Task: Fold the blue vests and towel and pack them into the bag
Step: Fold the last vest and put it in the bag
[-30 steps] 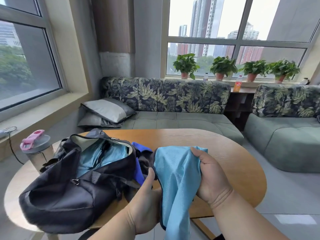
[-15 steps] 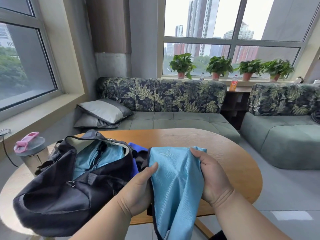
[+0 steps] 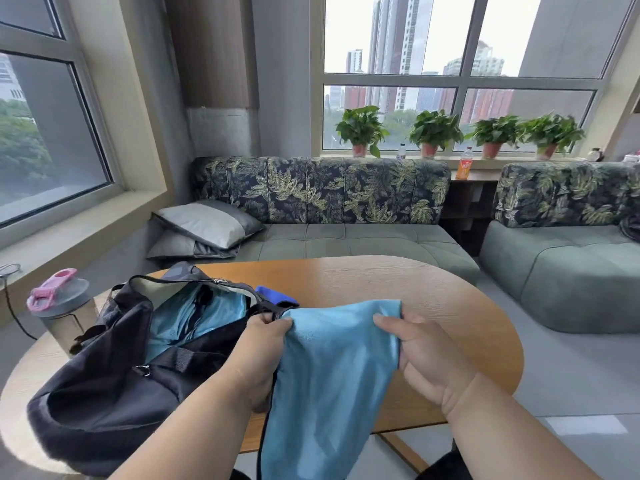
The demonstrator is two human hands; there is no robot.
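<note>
Vest pinched taut between both hands above wooden table, sofa beyond.

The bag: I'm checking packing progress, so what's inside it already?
Through the bag's open top, light blue fabric shows inside. Whether that is vest or lining, and anything beneath, is hidden.
</note>
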